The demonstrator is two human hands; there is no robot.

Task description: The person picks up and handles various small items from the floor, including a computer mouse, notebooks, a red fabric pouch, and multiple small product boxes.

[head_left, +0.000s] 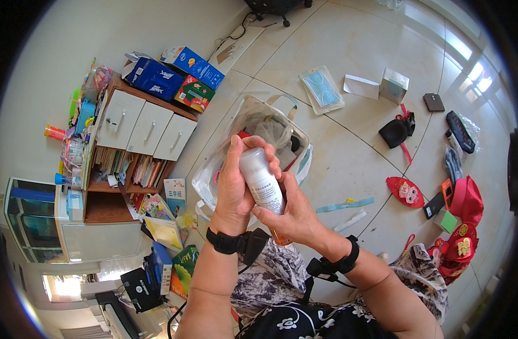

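A white spray can (263, 182) with an orange lower end is held in both hands above my lap, its capped end tilted up and away from me. My left hand (234, 189) cups the left side, its fingers curling over the cap end. My right hand (297, 213) grips the right side lower down, thumb laid across the front. Just beyond my hands stands a white storage bag (304, 133) with handles. Inside it are clear plastic (271, 125) and other items I cannot make out. Both wrists wear black straps.
A brown cabinet (109, 212) with white doors, books and boxes stands left. On the tiled floor right lie a pack of blue masks (322, 90), a small box (393, 86), a black pouch (396, 133), a brown wallet (433, 102) and red decorations (405, 191).
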